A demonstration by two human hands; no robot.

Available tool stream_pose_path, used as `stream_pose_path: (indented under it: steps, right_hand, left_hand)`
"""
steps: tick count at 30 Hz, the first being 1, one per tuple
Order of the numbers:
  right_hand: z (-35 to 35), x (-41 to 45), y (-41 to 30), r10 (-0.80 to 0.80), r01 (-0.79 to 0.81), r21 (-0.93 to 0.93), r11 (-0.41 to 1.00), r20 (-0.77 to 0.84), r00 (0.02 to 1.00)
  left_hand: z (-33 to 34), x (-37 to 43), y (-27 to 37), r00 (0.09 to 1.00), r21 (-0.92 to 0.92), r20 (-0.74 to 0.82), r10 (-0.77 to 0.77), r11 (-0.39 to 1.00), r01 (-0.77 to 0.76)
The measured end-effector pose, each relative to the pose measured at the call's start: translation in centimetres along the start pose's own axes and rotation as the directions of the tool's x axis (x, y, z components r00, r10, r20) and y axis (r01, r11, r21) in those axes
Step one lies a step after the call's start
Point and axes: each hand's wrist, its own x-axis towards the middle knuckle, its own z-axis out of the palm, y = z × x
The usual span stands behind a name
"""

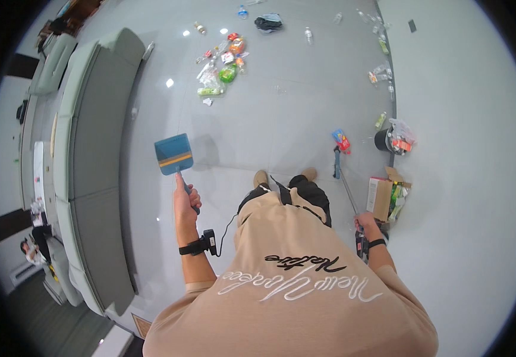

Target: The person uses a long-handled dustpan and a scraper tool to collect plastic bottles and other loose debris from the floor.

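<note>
My left hand (186, 198) grips the handle of a blue dustpan (173, 149) with a yellow stripe. The pan is held out to the left, beside a grey sofa. In my right hand (365, 220) is a thin metal broom handle (349, 192). Its small blue broom head (337, 163) is on or just above the floor ahead of my right foot. A red and blue snack packet (341, 140) lies against or just beyond the bristles; whether they touch is hard to tell.
A black bin (382, 140) full of litter and an open cardboard box (379, 196) stand along the right wall. Bottles and wrappers form a litter pile (227, 67) ahead; a black plastic bag (268, 22) lies farther off. The grey sofa (95, 151) runs along the left. A person (35, 252) sits far left.
</note>
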Motion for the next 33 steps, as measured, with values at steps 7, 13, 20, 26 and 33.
stream_pose_path:
  steps: [7,13,20,26,33]
  right_hand:
    - [0.5,1.0,-13.4,-0.045,0.045,-0.106,0.993,0.005,0.999]
    - [-2.5,6.5,-21.8,-0.215,0.21,-0.115,0.971,-0.028,0.976]
    - [-9.2,19.3,-33.0,-0.457,0.311,-0.511,0.801,-0.187,0.87]
    - [-7.4,35.1,-42.2,-0.345,0.24,-0.597,0.765,-0.067,0.936]
    - [11.4,32.9,-47.8,-0.594,0.808,-0.446,-0.384,0.79,0.153]
  left_hand:
    - [0.0,3.9,-2.6,0.996,0.086,-0.001,-0.088,0.992,0.087]
    - [6.6,9.6,-3.8,0.996,0.543,0.093,0.009,0.837,-0.058]
    - [20.5,17.0,-0.5,0.984,0.786,0.168,0.063,0.593,-0.173]
    - [31.1,26.6,3.2,0.959,0.958,0.269,0.088,0.08,-0.276]
    - [37.9,29.9,3.1,0.991,0.991,0.13,0.021,-0.016,-0.129]
